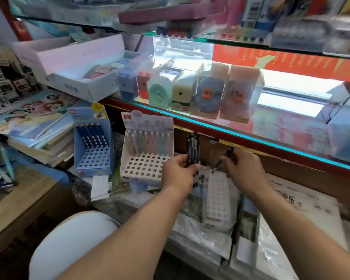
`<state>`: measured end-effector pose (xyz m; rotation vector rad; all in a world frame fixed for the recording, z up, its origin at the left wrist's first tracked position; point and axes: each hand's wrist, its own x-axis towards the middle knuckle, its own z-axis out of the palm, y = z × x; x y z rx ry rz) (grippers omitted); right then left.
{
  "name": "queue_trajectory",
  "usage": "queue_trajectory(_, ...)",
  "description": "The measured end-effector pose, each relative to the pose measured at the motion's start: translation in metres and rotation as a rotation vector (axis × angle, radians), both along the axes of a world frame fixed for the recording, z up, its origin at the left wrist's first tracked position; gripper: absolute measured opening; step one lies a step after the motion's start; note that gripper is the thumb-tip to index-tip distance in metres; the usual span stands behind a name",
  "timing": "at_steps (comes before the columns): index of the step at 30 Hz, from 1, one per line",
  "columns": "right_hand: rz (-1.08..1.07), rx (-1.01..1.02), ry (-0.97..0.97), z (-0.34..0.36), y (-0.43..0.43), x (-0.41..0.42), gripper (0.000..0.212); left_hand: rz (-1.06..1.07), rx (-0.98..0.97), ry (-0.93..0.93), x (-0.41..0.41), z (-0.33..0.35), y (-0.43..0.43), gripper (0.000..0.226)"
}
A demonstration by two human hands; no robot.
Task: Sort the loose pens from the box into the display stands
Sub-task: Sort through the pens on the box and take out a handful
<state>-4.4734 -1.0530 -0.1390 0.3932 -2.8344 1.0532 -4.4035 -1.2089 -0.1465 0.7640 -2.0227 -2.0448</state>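
My left hand (178, 170) grips a bunch of black pens (192, 148), held upright in front of the counter. My right hand (242, 168) pinches a single dark pen (224, 156), tilted with its tip down over a white display stand with holes (217, 197) lying below both hands. To the left stands a white display stand (146, 156) with a row of pale pens at its back and many free holes. Further left is a blue display stand (93, 146) holding several dark blue pens.
A glass counter edge (251, 136) runs above the hands, with boxed sharpeners (202, 93) on it. Stacked books (34, 126) lie at left, plastic-wrapped packs (267, 245) under my arms, my knee (73, 243) at bottom left.
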Motion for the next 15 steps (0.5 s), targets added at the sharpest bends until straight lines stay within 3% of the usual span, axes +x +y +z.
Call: queue_trajectory(15, 0.031, 0.199, -0.135, -0.013, -0.026, -0.021, 0.010, 0.074, 0.156, 0.035, -0.007, -0.016, 0.001, 0.022)
